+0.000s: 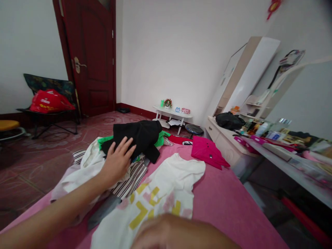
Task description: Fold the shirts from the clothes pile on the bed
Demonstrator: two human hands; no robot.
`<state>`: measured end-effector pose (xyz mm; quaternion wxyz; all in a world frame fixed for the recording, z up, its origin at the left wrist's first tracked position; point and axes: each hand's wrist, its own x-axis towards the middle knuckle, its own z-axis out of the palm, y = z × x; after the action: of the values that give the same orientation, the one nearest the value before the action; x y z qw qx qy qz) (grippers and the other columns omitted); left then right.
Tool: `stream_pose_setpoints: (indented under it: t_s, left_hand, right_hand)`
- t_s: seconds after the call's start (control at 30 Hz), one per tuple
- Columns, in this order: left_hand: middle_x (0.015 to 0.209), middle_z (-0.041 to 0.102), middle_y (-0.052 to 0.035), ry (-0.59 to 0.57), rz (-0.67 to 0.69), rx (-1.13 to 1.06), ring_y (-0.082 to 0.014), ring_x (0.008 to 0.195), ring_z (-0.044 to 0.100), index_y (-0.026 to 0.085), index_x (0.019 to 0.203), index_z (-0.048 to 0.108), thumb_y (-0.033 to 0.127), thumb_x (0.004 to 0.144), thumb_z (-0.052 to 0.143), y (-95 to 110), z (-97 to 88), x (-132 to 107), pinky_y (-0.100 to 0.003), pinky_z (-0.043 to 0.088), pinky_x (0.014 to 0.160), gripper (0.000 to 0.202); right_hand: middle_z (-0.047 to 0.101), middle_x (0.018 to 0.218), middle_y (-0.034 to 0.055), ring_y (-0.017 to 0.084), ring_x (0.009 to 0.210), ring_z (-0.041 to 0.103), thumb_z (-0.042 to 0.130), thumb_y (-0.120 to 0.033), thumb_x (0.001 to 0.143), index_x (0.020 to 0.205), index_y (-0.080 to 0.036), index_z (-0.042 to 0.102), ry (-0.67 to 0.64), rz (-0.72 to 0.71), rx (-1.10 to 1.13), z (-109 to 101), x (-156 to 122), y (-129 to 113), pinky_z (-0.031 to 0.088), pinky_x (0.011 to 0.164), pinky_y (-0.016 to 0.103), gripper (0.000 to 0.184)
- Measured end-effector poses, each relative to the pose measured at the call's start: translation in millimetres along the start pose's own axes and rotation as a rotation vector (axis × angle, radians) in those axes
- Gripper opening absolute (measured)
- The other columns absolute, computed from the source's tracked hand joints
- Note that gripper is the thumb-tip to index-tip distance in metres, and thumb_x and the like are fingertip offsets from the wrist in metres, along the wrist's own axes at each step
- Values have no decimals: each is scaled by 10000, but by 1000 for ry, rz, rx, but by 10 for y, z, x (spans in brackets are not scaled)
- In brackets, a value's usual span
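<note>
My left hand (118,162) lies with its fingers spread on a heap of clothes, its fingertips over a black garment (137,135). Under and around it are a striped garment (132,178), a white garment (90,157) and some green cloth (163,138). A white shirt (176,173) with yellow and pink shapes is laid out in front of me. Over its lower part, close to the camera, is my right hand (168,233); it is blurred and its fingers are mostly hidden. A folded magenta shirt (209,152) rests beyond the white shirt, on the right.
All the clothes lie on a pink bed cover (220,200). To the right stands a dressing table (225,136) crowded with bottles and a black bag (229,121). A low white table (172,112) is by the far wall. On the left, a folding chair (49,81) holds a red bag (52,101).
</note>
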<state>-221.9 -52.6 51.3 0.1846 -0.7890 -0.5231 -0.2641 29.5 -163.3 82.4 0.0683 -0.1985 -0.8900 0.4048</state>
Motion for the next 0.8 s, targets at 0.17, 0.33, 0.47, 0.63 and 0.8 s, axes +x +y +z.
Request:
stream_pose_setpoints:
  t_s: [0.17, 0.33, 0.47, 0.63, 0.8]
  left_hand:
    - [1417, 470, -131, -286, 34, -98, -301, 1286, 443, 186, 1375, 470, 270, 776, 538, 569, -118, -623, -444, 368, 1066, 609]
    - [1240, 606, -125, -539, -119, -273, -289, 1188, 537, 202, 1419, 402, 240, 732, 541, 657, -193, -957, -425, 425, 1020, 701]
    - [1433, 421, -177, -594, -287, -289, -334, 1291, 443, 177, 1476, 274, 290, 628, 623, 616, -311, -992, -445, 426, 1007, 924]
    - [1182, 616, -155, -693, -255, -275, -358, 974, 644, 205, 1170, 623, 352, 652, 608, 612, -406, -930, -468, 504, 817, 538]
    - [921, 707, -66, -751, -113, -528, -297, 843, 659, 232, 957, 705, 376, 615, 700, 668, -471, -905, -349, 514, 734, 371]
  right_hand:
    - [437, 1423, 130, 249, 1311, 408, 568, -125, 803, 1369, -205, 453, 734, 483, -434, -646, -145, 843, 281, 1099, 421, 583]
    - [519, 1338, 162, 308, 1192, 513, 754, -203, 605, 1337, -144, 465, 683, 735, -240, -920, -471, 1690, 385, 1003, 431, 789]
    - [691, 894, 32, 213, 835, 641, 724, -203, 595, 900, -156, 639, 644, 635, -117, -835, -608, 1620, 498, 752, 306, 320]
    - [551, 621, -45, 110, 473, 499, 637, -429, 735, 774, -187, 538, 1029, 476, 116, -853, -828, 1089, 389, 402, 204, 264]
    - [563, 692, -39, 100, 511, 524, 731, -439, 655, 815, -191, 561, 1450, 342, 54, -1173, -1190, 691, 479, 452, 210, 341]
